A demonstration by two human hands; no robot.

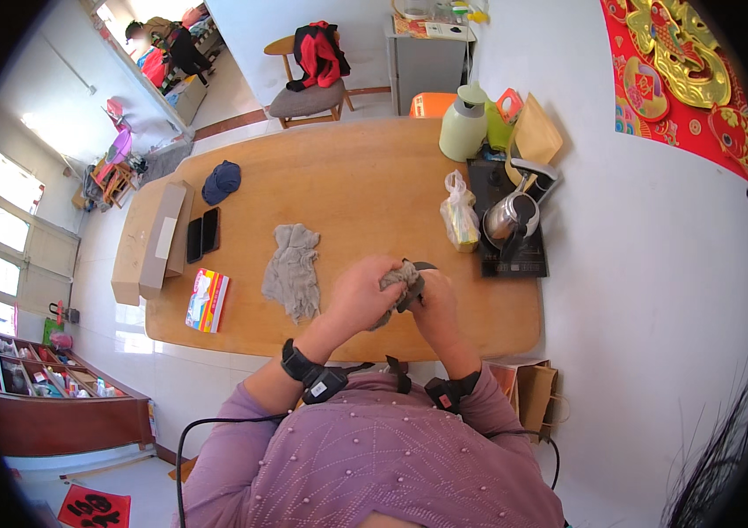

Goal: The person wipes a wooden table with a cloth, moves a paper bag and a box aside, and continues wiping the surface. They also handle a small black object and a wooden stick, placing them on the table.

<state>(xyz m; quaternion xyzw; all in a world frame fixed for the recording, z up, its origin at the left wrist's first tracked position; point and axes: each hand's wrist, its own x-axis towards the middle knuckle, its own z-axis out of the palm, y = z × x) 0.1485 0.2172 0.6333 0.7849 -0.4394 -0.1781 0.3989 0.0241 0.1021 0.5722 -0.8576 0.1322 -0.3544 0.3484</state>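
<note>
Over the near right part of the wooden table (360, 171), both hands are raised close together. My left hand (367, 290) is closed on a bunched grey cloth (403, 276), part of which hangs below the fingers. In my right hand (436, 300) is a dark object (412, 296), partly covered by the fingers and the cloth; its kind cannot be told. The cloth touches it. A second grey cloth (292, 270) lies crumpled on the table, left of my hands.
Leftward are a tissue pack (207, 300), two smartphones (203, 235), a navy cap (221, 183) and a cardboard box (149, 241). Rightward stand a metal kettle (509, 218) on a black induction cooker (525, 267), a plastic bag (459, 214) and a green thermos jug (464, 125). Another person (179, 46) bends in the far room.
</note>
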